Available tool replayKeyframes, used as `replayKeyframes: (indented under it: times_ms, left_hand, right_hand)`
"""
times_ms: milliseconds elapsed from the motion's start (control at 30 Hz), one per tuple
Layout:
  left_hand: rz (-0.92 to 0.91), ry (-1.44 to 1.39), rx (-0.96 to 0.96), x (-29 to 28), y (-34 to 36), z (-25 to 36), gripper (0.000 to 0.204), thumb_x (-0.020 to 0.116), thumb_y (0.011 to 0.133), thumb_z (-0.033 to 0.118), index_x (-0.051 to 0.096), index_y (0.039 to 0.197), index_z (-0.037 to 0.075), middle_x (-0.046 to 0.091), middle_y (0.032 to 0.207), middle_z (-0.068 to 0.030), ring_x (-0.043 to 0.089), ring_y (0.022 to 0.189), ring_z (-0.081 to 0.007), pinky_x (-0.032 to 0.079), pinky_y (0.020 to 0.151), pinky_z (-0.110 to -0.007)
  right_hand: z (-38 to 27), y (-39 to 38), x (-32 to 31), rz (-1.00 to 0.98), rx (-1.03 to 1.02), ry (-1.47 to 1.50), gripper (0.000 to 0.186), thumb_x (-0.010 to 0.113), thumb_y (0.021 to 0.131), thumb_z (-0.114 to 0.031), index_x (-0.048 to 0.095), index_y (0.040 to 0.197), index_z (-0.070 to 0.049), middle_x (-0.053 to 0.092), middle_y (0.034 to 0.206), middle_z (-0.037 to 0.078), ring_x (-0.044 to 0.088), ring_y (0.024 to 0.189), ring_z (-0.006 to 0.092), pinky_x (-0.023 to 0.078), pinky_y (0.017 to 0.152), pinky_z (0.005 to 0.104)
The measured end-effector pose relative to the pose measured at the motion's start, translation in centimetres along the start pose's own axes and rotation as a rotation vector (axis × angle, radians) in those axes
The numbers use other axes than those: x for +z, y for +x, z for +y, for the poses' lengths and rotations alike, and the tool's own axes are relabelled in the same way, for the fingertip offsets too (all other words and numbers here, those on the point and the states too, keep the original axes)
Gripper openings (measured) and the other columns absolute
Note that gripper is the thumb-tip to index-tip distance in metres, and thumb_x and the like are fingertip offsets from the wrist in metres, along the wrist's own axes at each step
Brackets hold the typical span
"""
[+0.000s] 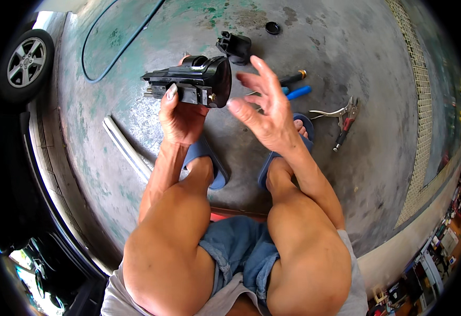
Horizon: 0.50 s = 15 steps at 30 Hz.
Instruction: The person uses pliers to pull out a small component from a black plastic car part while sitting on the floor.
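Note:
My left hand [182, 118] grips a black mechanical part [193, 79] with a rounded right end and metal pins at its left end. The thumb presses on its near side, and the other fingers wrap underneath, mostly hidden. Just right of the part, my right hand [267, 108] is held up with its fingers apart and nothing in it. On the floor beyond them stands a black plastic housing [235, 47], and a small round black cap [273, 28] lies farther off. Partly behind my right hand are a blue-handled tool [299, 93] and a tool with a dark, orange-tipped handle [293, 77].
Locking pliers [343, 113] and a red-and-black handled tool [345, 129] lie on the concrete floor to the right. A pale metal bar [125, 145] is at the left. A blue hose [117, 55] curls at the far left, near a car wheel [26, 63]. A grate [420, 105] runs along the right.

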<state>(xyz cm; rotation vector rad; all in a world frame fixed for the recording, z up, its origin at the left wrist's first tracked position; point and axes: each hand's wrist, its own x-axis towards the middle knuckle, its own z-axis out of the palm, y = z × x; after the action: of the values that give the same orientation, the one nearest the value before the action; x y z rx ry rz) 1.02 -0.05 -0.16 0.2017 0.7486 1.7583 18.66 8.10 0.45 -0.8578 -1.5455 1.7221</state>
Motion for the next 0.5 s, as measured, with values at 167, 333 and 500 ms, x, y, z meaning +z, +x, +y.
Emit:
replayKeyframes:
  times_ms: [167,333,500]
  left_hand:
    - [0.024,-0.070,0.084,-0.7,0.3,1.9,0.078,0.074,0.083,0.037,0.042,0.148,0.010,0.057,0.141,-0.0097,0.058,0.128,-0.0242,0.050,0.106,-0.045]
    - [-0.003,-0.178,0.011,-0.2,0.1,1.1,0.077,0.075,0.082,0.035,0.043,0.148,0.010,0.058,0.139,-0.0088,0.059,0.126,-0.0237,0.050,0.105,-0.044]
    - [0.022,-0.113,0.038,-0.6,-0.2,2.4,0.086,0.076,0.078,0.051,0.045,0.147,0.009,0.056,0.143,-0.0113,0.054,0.133,-0.0271,0.043,0.112,-0.049]
  right_hand:
    - [-0.2,1.3,-3.9,0.269,0.139,-0.009,0.061,0.074,0.092,-0.021,0.048,0.143,0.001,0.062,0.129,0.021,0.061,0.120,0.0252,0.051,0.099,0.0369]
    - [4.8,-0.6,-15.8,0.582,0.190,-0.690,0.060,0.072,0.092,-0.028,0.051,0.140,0.001,0.062,0.132,0.021,0.060,0.123,0.0305,0.047,0.102,0.0401]
    - [9.2,-5.7,-23.4,0.649,0.544,-1.294,0.083,0.075,0.081,-0.042,0.043,0.146,0.000,0.055,0.137,0.027,0.053,0.128,0.0422,0.041,0.108,0.0472]
